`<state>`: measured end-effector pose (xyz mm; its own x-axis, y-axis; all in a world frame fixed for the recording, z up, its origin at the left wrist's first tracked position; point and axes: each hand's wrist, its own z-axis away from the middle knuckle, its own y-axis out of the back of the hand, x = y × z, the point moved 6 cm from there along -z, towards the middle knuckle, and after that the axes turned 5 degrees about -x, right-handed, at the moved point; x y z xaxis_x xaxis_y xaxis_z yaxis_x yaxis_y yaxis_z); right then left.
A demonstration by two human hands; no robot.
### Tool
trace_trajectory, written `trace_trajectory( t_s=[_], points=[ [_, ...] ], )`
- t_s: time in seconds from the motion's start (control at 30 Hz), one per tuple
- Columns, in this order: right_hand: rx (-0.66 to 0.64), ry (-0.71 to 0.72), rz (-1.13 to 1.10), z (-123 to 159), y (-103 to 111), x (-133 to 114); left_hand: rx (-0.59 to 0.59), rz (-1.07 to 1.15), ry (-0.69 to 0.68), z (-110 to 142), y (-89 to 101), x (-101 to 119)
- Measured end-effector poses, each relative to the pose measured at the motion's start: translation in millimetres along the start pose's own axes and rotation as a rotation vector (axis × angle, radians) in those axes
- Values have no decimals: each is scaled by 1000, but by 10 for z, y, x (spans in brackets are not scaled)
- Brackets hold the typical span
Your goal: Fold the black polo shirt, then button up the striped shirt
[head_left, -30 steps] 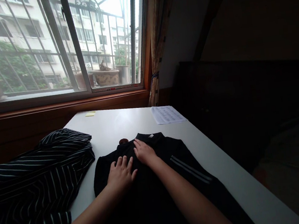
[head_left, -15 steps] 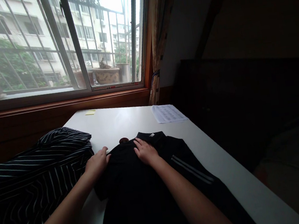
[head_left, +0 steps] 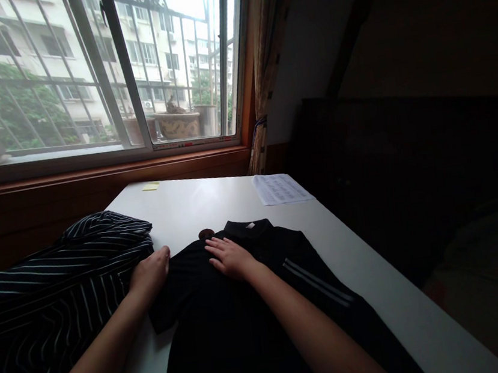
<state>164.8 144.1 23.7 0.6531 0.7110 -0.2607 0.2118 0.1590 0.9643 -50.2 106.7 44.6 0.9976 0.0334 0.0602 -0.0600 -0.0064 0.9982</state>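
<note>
Two bare hands work on one black shirt (head_left: pixel 231 334) at bottom centre: the right hand (head_left: pixel 230 257) lies flat, fingers spread, below its collar; the left hand (head_left: pixel 149 272) has bent fingers at the sleeve edge, their grip unclear. One rumpled cloth (head_left: pixel 58 300), thinly striped, fills the lower left. Beyond, on a smooth white table (head_left: pixel 200 201), are one round brown disc (head_left: pixel 206 234), printed paper (head_left: pixel 282 188) and a yellow note (head_left: pixel 151 186).

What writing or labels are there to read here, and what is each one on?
None can be read.
Printed papers: rows of print, too small to read.
White label inside the black shirt's collar: too small to read.
Red marks on the window's lower frame: too blurred to read.
</note>
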Motion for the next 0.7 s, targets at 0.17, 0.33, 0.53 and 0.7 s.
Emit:
trace_trajectory(
  t_s=[0.17,0.33,0.53,0.7],
  points=[
    [-42,-94,7,-62,-36,57,-13,-7,7,19,28,-70],
    [-87,-181,0,-142,-92,28,-25,8,14,4,22,-116],
    [-50,-227,-9,-135,-103,27,-59,65,63,-72,-91,-228],
    [-21,-260,-10,-107,-101,68,-43,106,68,-92,-143,-292]
  ],
)
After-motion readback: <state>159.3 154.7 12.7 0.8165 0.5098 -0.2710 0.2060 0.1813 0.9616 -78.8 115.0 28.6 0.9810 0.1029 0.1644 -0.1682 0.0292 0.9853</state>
